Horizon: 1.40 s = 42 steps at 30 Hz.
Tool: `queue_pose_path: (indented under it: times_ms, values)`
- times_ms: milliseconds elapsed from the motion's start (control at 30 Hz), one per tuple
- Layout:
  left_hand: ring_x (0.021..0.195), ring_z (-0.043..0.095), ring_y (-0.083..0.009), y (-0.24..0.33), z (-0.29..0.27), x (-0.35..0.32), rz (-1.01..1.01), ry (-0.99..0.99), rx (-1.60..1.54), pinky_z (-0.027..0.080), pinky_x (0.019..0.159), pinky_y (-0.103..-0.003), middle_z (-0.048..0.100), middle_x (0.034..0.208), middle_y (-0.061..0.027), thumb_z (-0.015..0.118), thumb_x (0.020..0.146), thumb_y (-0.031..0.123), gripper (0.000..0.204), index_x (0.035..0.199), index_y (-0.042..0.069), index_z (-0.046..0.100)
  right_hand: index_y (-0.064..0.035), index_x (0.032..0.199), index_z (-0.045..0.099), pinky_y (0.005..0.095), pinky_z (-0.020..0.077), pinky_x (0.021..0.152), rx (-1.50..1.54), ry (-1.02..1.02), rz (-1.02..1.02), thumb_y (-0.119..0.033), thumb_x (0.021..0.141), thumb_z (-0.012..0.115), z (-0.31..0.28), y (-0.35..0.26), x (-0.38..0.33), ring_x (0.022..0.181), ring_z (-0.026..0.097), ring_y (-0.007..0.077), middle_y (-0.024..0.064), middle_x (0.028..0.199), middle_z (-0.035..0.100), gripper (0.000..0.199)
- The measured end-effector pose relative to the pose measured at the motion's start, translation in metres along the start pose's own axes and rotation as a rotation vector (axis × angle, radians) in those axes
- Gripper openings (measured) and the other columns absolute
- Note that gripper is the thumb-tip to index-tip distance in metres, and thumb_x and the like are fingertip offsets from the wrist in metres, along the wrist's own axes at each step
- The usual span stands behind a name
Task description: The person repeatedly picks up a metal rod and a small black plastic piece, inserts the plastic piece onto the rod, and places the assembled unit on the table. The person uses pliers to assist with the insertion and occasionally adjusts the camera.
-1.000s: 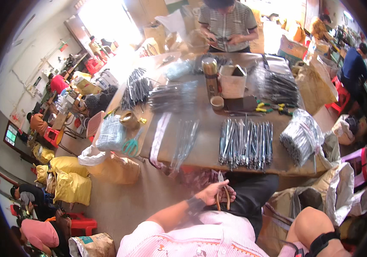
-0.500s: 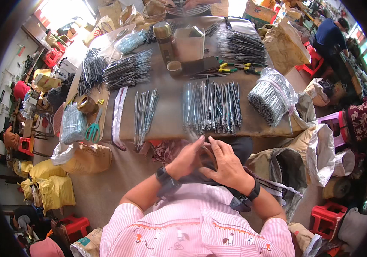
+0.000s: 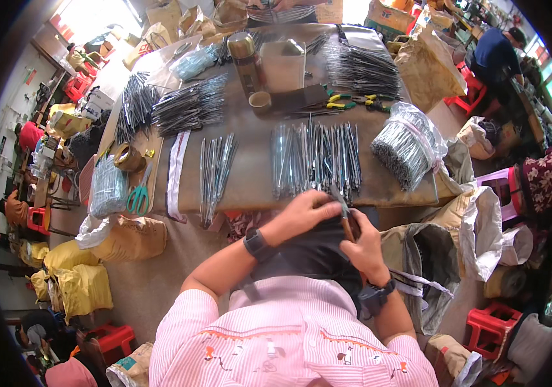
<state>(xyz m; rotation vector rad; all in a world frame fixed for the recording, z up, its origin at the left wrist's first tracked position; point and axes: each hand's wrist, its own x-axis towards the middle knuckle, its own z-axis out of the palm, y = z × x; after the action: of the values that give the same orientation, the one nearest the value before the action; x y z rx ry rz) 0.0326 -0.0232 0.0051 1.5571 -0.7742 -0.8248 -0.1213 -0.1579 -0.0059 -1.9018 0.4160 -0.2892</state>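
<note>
In front of my lap, my right hand (image 3: 365, 244) is closed around pliers (image 3: 347, 224) with orange-brown handles and a grey head pointing up toward the table edge. My left hand (image 3: 307, 216) is beside the head of the pliers, its fingers closed together; anything between them is too small to make out. Just beyond both hands lies a spread row of thin metal strips (image 3: 318, 155), with their near ends at the table's front edge. A smaller bunch of metal strips (image 3: 216, 174) lies to the left.
On the table (image 3: 250, 187) stand a flask (image 3: 246, 61), a clear plastic container (image 3: 283, 68) and a roll of tape (image 3: 260, 102). Yellow-handled pliers (image 3: 340, 101) lie behind the strips. Teal scissors (image 3: 138, 198) are at left, a wrapped bundle (image 3: 405, 147) at right. Sacks (image 3: 475, 232) crowd the floor.
My hands were together above my lap, fingers nearly touching. Now the right hand holds the pliers further right, and the left has moved up beside their head.
</note>
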Motion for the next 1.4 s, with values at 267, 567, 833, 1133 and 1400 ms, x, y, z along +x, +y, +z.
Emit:
queue_pose_path:
  times_ms: [267,567,833,1133,1400]
  values:
    - [0.081,0.065,-0.037,-0.043,-0.051,0.085,-0.067,0.434,0.597,0.051,0.074,-0.045,0.067,0.081,-0.0209,0.068,0.08,0.025,0.027,0.084,-0.002,0.067,-0.0013,0.112,0.049,0.0192,0.0309,0.037,0.895,0.144,0.4,0.003,0.068,0.055,-0.04,0.027,-0.029,0.046,0.04,0.0079,0.0057,0.082,0.05,0.044]
    - [0.085,0.065,-0.0394,-0.046,-0.057,0.117,-0.277,0.312,0.867,0.052,0.076,-0.047,0.068,0.085,-0.0214,0.071,0.069,0.035,0.038,0.079,-0.001,0.067,-0.0028,0.114,0.049,0.0187,0.0351,0.039,0.849,0.201,0.42,0.002,0.072,0.057,-0.026,0.047,-0.03,0.051,0.045,0.0073,0.0041,0.084,0.053,0.043]
    - [0.065,0.067,-0.0204,-0.054,-0.076,0.111,-0.271,0.246,0.413,0.052,0.055,-0.033,0.067,0.075,-0.0153,0.074,0.068,0.016,0.028,0.082,-0.007,0.066,-0.0029,0.113,0.049,0.0209,0.0321,0.039,0.759,0.207,0.451,0.002,0.071,0.053,-0.022,0.045,-0.031,0.046,0.04,0.0082,0.0049,0.081,0.052,0.042]
    - [0.072,0.059,-0.0111,-0.03,-0.099,0.029,-0.339,0.155,-0.713,0.049,0.061,-0.023,0.061,0.084,-0.0018,0.059,0.093,0.01,0.032,0.124,0.001,0.056,-0.0051,0.11,0.051,0.0221,0.0346,0.041,1.202,0.205,0.404,-0.015,0.082,0.055,-0.042,0.063,-0.033,0.058,0.046,0.0116,0.0063,0.082,0.052,0.03]
    - [0.079,0.066,-0.0186,-0.048,-0.085,-0.042,-0.35,0.204,-0.899,0.055,0.067,-0.025,0.065,0.091,-0.0073,0.061,0.089,0.005,0.021,0.109,0.0,0.06,-0.0064,0.105,0.057,0.0433,0.0491,0.079,1.48,0.438,0.265,-0.018,0.082,0.047,-0.088,0.11,-0.001,0.085,0.058,0.0287,0.0142,0.096,0.061,0.029]
